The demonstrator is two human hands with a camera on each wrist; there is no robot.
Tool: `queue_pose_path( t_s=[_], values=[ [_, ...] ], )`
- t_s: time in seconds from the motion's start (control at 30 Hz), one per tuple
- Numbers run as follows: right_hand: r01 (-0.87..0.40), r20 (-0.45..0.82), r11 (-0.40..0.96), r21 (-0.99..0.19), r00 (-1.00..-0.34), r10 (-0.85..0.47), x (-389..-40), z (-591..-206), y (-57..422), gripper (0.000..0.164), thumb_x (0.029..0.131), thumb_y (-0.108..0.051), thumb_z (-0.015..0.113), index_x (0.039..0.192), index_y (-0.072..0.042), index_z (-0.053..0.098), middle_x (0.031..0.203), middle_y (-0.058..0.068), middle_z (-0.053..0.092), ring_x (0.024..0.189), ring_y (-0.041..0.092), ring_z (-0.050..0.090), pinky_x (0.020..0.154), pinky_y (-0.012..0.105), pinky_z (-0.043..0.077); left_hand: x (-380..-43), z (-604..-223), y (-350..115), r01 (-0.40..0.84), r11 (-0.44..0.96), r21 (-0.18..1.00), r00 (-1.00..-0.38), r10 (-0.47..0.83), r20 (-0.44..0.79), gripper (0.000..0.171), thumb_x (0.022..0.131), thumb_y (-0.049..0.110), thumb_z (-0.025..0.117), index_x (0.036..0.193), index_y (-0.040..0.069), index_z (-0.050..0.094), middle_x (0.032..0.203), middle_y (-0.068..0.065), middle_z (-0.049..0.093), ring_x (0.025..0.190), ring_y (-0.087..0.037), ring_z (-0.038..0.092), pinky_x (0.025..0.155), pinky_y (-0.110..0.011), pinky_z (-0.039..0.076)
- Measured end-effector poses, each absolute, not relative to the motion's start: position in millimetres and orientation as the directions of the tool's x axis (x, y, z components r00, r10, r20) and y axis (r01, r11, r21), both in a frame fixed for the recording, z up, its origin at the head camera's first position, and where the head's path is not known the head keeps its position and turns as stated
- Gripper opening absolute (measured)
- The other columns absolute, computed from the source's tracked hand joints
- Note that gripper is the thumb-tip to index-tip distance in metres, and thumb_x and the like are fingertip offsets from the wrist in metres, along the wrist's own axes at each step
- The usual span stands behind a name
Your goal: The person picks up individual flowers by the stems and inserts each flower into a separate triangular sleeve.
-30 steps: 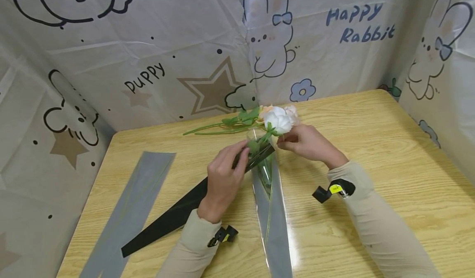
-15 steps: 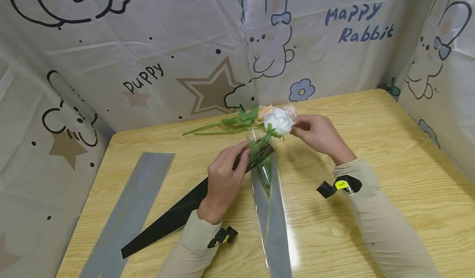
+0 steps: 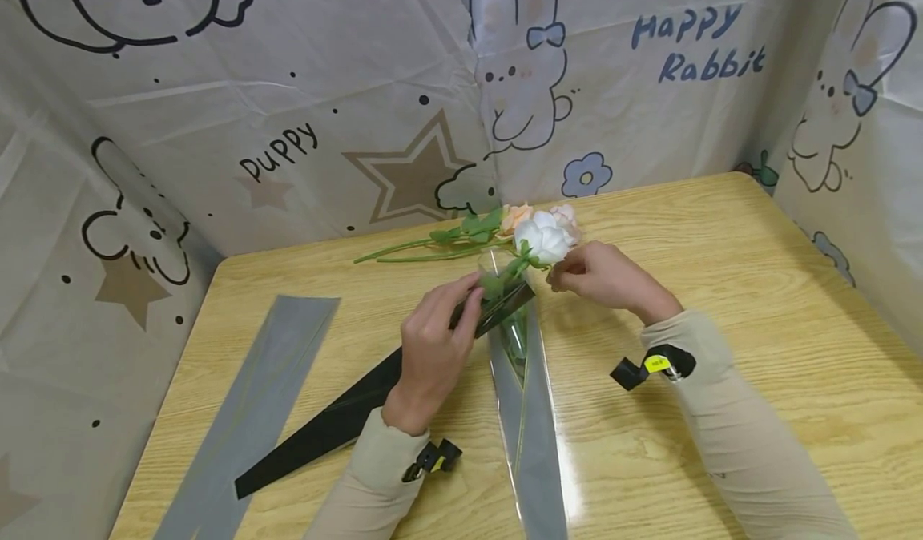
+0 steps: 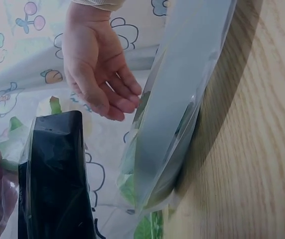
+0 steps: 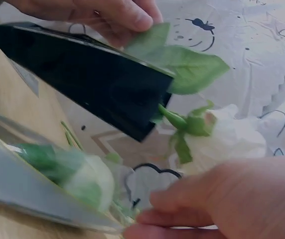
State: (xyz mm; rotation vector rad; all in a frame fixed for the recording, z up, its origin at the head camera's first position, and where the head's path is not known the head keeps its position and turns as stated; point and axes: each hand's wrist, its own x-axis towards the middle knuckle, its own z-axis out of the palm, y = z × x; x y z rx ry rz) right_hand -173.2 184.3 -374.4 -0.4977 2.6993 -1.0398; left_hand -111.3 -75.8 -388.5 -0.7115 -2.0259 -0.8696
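Left hand (image 3: 433, 340) pinches a tapered black plastic sleeve (image 3: 339, 420), white artificial rose (image 3: 544, 237) in its mouth, inside the wooden tabletop's (image 3: 663, 203) far edge; right hand (image 3: 611, 278), seemingly released, alongside.

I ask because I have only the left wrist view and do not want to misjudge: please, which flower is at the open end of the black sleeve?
Observer: A white flower; the head view shows its bloom outside the black sleeve.
Operator: Thank you. I see one grey sleeve near the right hand. Is there another?
Observer: Yes, a second grey sleeve lies on the left side of the table.
Operator: And are there other blooms, which I cannot see?
Observer: Yes, a peach bloom and a pale pink bloom are behind the white one.
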Motion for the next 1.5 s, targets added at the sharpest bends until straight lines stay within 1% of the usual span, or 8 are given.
queue_pose_path(
  t_s=[0.13,0.3,0.6,0.87,1.0,1.27,1.37,1.5],
  values=[
    [-0.207,-0.112,0.547,-0.811,-0.863,-0.493,-170.8,-380.7,173.9,0.021,0.1,-0.014,0.064,0.114,-0.003,0.075,0.113,0.012,0.077,0.102,0.022,0.073,0.088,0.032,0.059,-111.4,-388.1,-75.7,0.729,0.605,0.32,-0.517,0.18,0.837,0.019,0.095,0.005,0.073,0.113,0.0,0.076,0.099,-0.015,0.08,0.09,-0.026,0.078,0.078,-0.035,0.066],
    [-0.113,-0.122,0.381,-0.918,-0.832,-0.541,-167.2,-383.5,163.0,0.036,0.098,-0.003,0.06,0.133,0.004,0.062,0.129,0.021,0.068,0.116,0.026,0.069,0.098,0.036,0.059,-111.1,-389.5,-74.4,0.725,0.61,0.32,-0.533,0.203,0.821,0.02,0.097,0.008,0.072,0.116,0.002,0.075,0.102,-0.014,0.079,0.093,-0.025,0.078,0.081,-0.036,0.066],
    [-0.01,-0.115,0.218,-0.976,-0.826,-0.552,-167.2,-386.1,162.2,0.042,0.099,0.001,0.056,0.14,0.011,0.054,0.134,0.029,0.065,0.108,0.01,0.07,0.1,0.033,0.06,-111.0,-394.2,-72.0,0.727,0.608,0.317,-0.555,0.251,0.793,0.022,0.096,0.012,0.074,0.115,0.002,0.075,0.103,-0.014,0.079,0.096,-0.027,0.078,0.084,-0.036,0.065],
    [0.062,-0.068,0.03,-0.998,-0.799,-0.597,-167.8,-391.1,158.4,0.041,0.099,0.005,0.052,0.14,0.014,0.048,0.116,-0.001,0.075,0.105,0.01,0.072,0.094,0.026,0.061,-110.7,-396.5,-72.5,0.74,0.59,0.322,-0.561,0.279,0.779,0.02,0.103,0.015,0.065,0.114,0.002,0.075,0.101,-0.012,0.079,0.096,-0.025,0.077,0.085,-0.036,0.065],
    [0.064,-0.044,-0.009,-0.998,-0.786,-0.617,-167.0,-393.1,156.0,0.044,0.1,0.008,0.047,0.142,0.017,0.044,0.113,-0.01,0.076,0.105,0.007,0.072,0.093,0.024,0.061,-111.4,-395.1,-72.4,0.738,0.59,0.329,-0.566,0.273,0.778,0.018,0.101,0.011,0.067,0.114,0.002,0.075,0.101,-0.011,0.079,0.095,-0.024,0.077,0.084,-0.035,0.065],
    [0.078,-0.056,-0.01,-0.997,-0.796,-0.603,-162.5,-391.7,153.4,0.046,0.099,0.007,0.044,0.143,0.018,0.041,0.11,-0.011,0.074,0.102,0.006,0.07,0.091,0.021,0.06,-112.9,-392.8,-73.7,0.71,0.614,0.344,-0.577,0.228,0.784,0.024,0.095,0.012,0.076,0.116,0.002,0.074,0.105,-0.013,0.078,0.097,-0.026,0.075,0.086,-0.037,0.064],
    [0.039,-0.038,0.011,-0.999,-0.791,-0.611,-162.3,-391.7,153.4,0.043,0.099,0.006,0.047,0.14,0.017,0.045,0.112,-0.007,0.075,0.102,0.007,0.072,0.092,0.023,0.06,-113.1,-392.9,-74.5,0.687,0.628,0.367,-0.604,0.211,0.769,0.029,0.096,0.014,0.075,0.121,0.001,0.072,0.112,-0.014,0.078,0.103,-0.027,0.074,0.092,-0.039,0.063],
    [-0.026,-0.01,0.048,-0.998,-0.784,-0.62,-161.7,-390.6,152.6,0.042,0.099,0.006,0.048,0.14,0.015,0.049,0.124,0.012,0.075,0.105,0.008,0.073,0.094,0.026,0.06,-112.2,-393.2,-74.4,0.647,0.641,0.414,-0.659,0.197,0.726,0.032,0.098,0.017,0.071,0.125,0.0,0.07,0.116,-0.016,0.077,0.107,-0.029,0.074,0.096,-0.042,0.062]
  ],
)
